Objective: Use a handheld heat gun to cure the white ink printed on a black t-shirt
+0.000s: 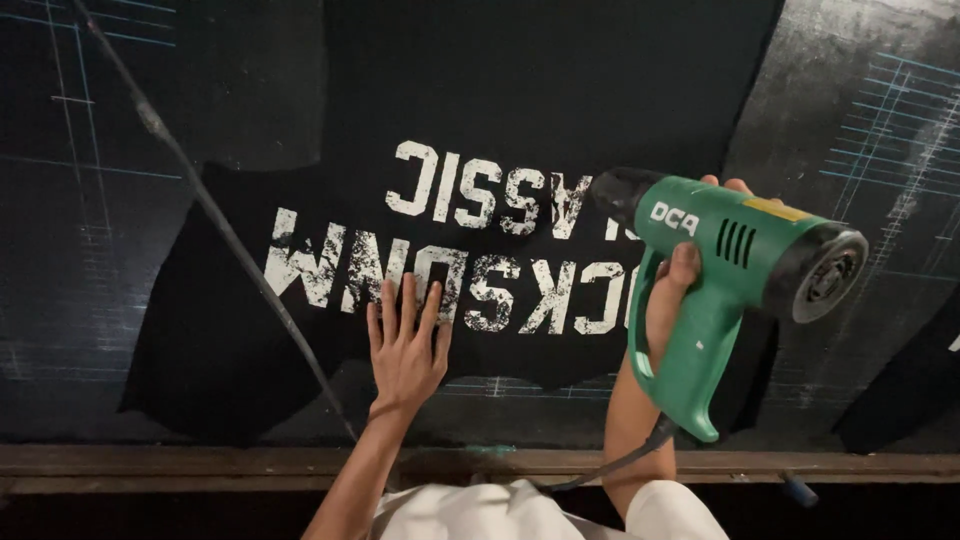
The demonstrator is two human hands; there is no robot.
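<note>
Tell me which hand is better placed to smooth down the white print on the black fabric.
Left. The left hand already lies flat and empty on the black fabric, fingertips at the white print. The right hand is wrapped around the green heat gun.

Dark gridded table (870, 120), black printed garment (520, 90), cable (215, 215)

The person's two arms come up from the bottom edge, bare from the wrists down past the elbows. The left hand (405, 345) is bare, with no glove, ring or watch to be seen, and the fingers are long and slim. The right hand (672, 300) is bare too. At the lower edge a white garment (500, 515) shows, with short white sleeves ending high on both arms.
</note>
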